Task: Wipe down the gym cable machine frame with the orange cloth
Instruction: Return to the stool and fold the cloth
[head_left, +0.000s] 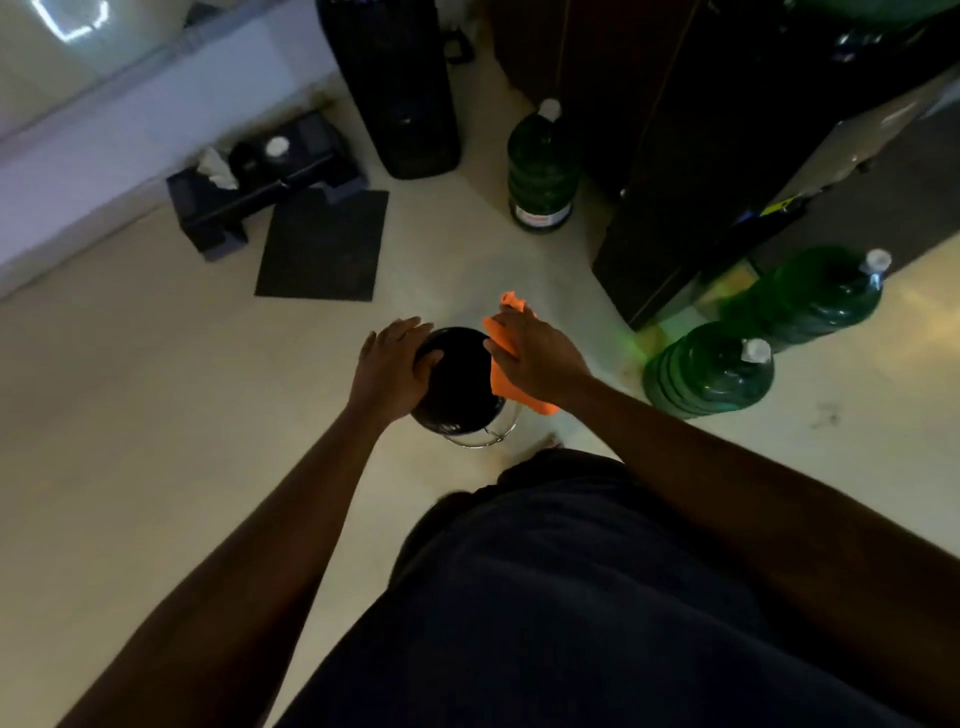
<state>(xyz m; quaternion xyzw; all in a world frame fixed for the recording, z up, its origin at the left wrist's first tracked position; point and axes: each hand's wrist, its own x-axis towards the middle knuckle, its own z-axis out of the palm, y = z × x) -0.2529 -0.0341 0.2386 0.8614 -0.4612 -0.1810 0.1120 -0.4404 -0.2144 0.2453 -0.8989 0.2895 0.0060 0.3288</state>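
A round black stool seat (460, 384) on a chrome ring base stands on the pale floor right in front of me. My left hand (392, 366) rests on the seat's left edge, thumb on top and fingers over the rim. My right hand (535, 353) presses the orange cloth (501, 384) flat against the seat's right edge; cloth ends stick out above the fingers and below the wrist. No cable machine frame is recognisable in this dim view.
Three large green water bottles stand on the floor: one (543, 166) at the back, two (709, 371) (821, 296) at the right. A dark cabinet (675, 182), a tall black speaker (397, 88), a black mat (324, 244) and a low black stand (260, 182) lie beyond.
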